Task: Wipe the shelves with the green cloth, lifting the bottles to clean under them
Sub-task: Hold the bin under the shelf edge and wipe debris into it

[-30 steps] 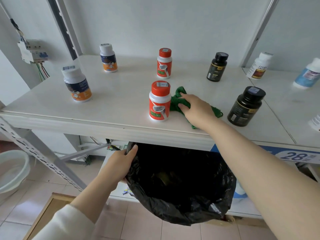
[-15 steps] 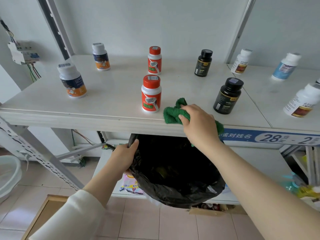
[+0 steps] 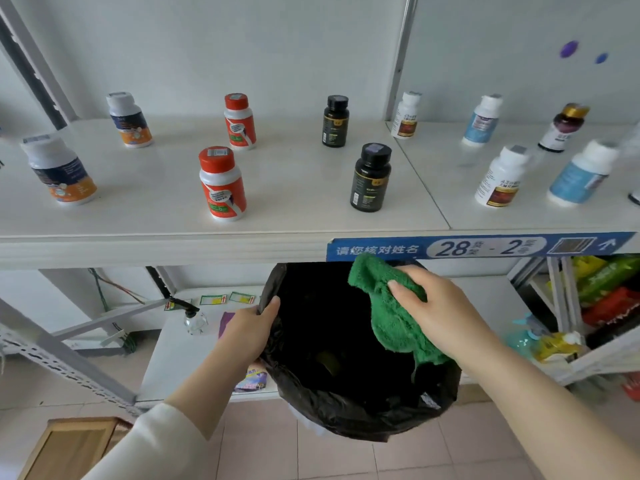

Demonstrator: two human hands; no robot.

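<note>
My right hand (image 3: 440, 310) grips the green cloth (image 3: 391, 313) and holds it over the open mouth of a black bin bag (image 3: 332, 386), below the shelf's front edge. My left hand (image 3: 251, 329) grips the bag's left rim. On the white shelf (image 3: 294, 188) stand several bottles: a red-capped one (image 3: 221, 183) near the front, another red one (image 3: 239, 121) behind it, two black ones (image 3: 371, 177) (image 3: 335, 121), and white and blue ones on the left (image 3: 59, 169) and right (image 3: 500, 176).
A blue label strip (image 3: 478, 245) marked 28-2 runs along the shelf's front edge. The lower shelf (image 3: 180, 344) carries a small spray bottle (image 3: 194, 318) and paper labels. Coloured packets (image 3: 609, 292) fill the lower right rack. A wooden box (image 3: 69, 448) stands on the tiled floor.
My right hand has drawn the green cloth off the shelf's front edge and down over the bag. My left hand has kept hold of the bag's rim. My view has shifted right.
</note>
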